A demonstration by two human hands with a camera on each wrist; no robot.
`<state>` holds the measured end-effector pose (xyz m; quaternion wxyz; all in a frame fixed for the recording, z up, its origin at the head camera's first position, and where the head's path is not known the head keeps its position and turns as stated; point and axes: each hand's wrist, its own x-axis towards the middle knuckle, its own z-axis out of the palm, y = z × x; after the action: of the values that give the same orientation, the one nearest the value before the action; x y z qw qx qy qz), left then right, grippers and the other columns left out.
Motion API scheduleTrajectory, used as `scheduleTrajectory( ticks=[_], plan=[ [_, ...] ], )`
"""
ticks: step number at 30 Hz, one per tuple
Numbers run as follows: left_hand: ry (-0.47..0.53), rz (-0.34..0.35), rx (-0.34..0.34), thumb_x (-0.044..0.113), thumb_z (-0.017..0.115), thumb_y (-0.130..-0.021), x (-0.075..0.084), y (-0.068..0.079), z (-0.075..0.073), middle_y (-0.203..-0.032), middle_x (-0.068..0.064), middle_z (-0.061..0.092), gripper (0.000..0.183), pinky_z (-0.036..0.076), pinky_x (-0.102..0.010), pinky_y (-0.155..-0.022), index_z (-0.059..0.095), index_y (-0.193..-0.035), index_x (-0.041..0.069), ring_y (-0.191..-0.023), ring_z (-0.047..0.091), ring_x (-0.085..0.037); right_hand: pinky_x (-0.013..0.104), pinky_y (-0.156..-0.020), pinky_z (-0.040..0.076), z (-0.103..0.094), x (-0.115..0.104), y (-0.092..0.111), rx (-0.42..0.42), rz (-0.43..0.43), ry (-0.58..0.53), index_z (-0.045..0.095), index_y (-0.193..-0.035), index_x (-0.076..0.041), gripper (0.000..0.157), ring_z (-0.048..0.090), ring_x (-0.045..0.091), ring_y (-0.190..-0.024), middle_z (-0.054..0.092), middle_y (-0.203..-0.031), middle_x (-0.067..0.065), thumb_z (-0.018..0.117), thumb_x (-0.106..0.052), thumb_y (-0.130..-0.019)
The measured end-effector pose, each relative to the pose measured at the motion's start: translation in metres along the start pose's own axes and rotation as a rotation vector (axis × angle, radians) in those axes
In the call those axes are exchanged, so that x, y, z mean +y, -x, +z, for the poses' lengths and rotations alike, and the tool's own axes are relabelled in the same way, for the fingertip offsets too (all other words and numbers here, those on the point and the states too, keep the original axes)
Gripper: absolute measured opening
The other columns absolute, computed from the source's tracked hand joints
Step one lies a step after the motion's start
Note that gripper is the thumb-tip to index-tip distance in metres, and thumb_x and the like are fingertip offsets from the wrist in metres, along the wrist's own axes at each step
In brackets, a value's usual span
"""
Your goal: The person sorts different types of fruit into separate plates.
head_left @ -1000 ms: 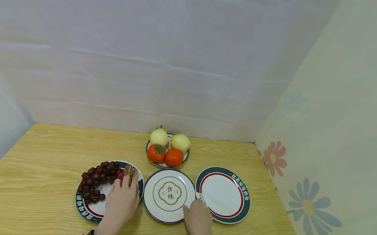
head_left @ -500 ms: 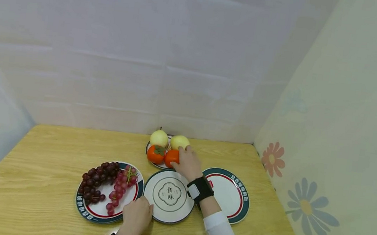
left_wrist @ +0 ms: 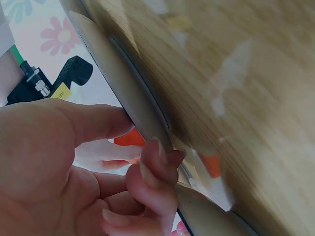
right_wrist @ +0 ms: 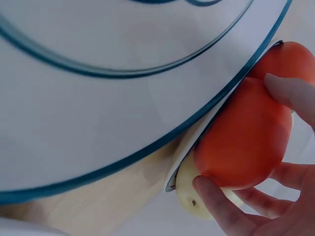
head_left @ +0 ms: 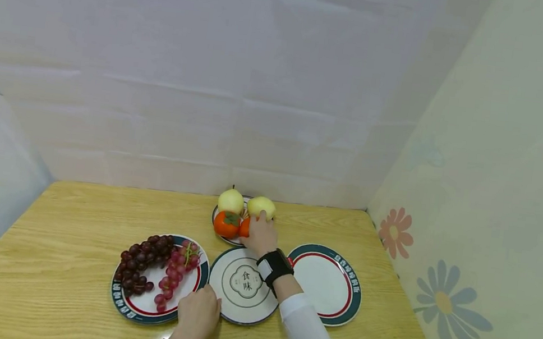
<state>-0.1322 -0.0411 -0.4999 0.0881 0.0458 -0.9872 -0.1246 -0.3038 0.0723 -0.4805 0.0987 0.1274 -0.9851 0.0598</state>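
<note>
At the table's back, a small plate [head_left: 219,236] carries two pale pears [head_left: 231,201] and two orange persimmons. My right hand [head_left: 256,225] reaches over the middle plate [head_left: 253,319] and grips the right persimmon [head_left: 244,227]. In the right wrist view the thumb and fingers [right_wrist: 216,209] of that hand [right_wrist: 231,132] curl round this persimmon [right_wrist: 256,123], with a pear [right_wrist: 189,194] behind it. The left persimmon [head_left: 226,224] lies untouched. My left hand [head_left: 201,303] sits at the middle plate's near-left rim. In the left wrist view the hand [left_wrist: 142,137] pinches that rim [left_wrist: 123,81].
A green-and-red rimmed plate [head_left: 132,311] on the left holds dark grapes [head_left: 141,258] and a pinkish-red bunch [head_left: 176,271]. A matching bare plate [head_left: 323,283] lies on the right. A white wall stands behind the wooden table [head_left: 65,234]; a flowered wall [head_left: 439,297] runs along its right edge.
My right hand went from the middle plate's near edge to the back plate and closed round the right persimmon. My left hand left the grapes and took the middle plate's rim.
</note>
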Motion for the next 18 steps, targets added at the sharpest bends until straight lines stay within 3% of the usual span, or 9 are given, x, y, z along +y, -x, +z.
scheduleTrajectory(
  ticks=[5,10,14,18],
  plan=[
    [0.001,0.007,-0.003,0.028,0.073,-0.074,0.0,-0.001,0.0,-0.057,-0.012,0.061,0.033,0.044,-0.041,-0.042,0.058,-0.068,0.0,-0.05,0.058,-0.027,0.039,-0.065,0.056,-0.005,0.005,-0.001,0.012,-0.04,-0.018,0.058,-0.114,-0.001,0.062,0.058,0.034,-0.083,0.049,-0.113,0.019,0.079,-0.037,-0.068],
    [-0.003,0.014,0.008,0.029,0.073,-0.074,-0.001,-0.001,0.002,-0.056,-0.012,0.06,0.034,0.044,-0.041,-0.042,0.057,-0.068,0.0,-0.05,0.058,-0.027,0.036,-0.065,0.056,-0.026,0.008,0.008,0.039,-0.134,-0.034,0.055,-0.119,-0.003,0.064,0.058,0.03,-0.079,0.048,-0.114,0.018,0.077,-0.038,-0.07],
    [-0.001,0.017,0.015,0.029,0.074,-0.073,-0.001,-0.001,0.002,-0.056,-0.012,0.06,0.034,0.043,-0.041,-0.042,0.057,-0.067,0.0,-0.049,0.058,-0.027,0.035,-0.066,0.055,-0.04,0.006,0.026,-0.027,-0.266,-0.032,0.053,-0.124,-0.008,0.067,0.057,0.025,-0.079,0.049,-0.112,0.013,0.074,-0.044,-0.071],
    [-0.008,0.018,0.005,0.029,0.074,-0.073,-0.002,-0.002,0.002,-0.056,-0.012,0.06,0.034,0.044,-0.041,-0.042,0.057,-0.068,0.0,-0.05,0.057,-0.028,0.035,-0.071,0.055,-0.041,0.003,0.046,-0.135,-0.366,-0.06,0.05,-0.129,-0.01,0.071,0.057,0.023,-0.087,0.049,-0.119,0.011,0.073,-0.046,-0.072]
  ],
)
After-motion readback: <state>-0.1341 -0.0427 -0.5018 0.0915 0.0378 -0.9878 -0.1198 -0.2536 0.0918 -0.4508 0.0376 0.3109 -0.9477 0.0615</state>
